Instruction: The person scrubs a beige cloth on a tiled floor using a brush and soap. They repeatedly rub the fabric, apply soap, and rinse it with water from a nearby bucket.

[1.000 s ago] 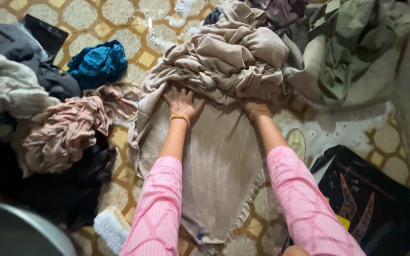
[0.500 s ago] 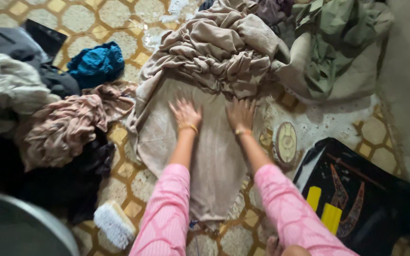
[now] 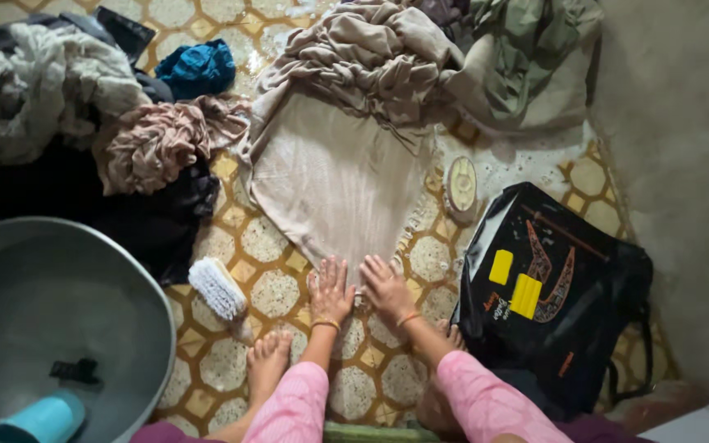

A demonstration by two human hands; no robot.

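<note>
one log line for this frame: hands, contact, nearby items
left hand: open, flat on near tip of beige cloth | right hand: open, flat beside it | scrub brush left | black bag right | metal basin lower left

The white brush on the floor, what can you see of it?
The scrub brush lies on the patterned tile floor, tilted on its side with white bristles showing. It looks plastic, with a pale back. It sits between the grey metal basin and the beige cloth. Neither the left hand nor the bare foot touches it.
</note>
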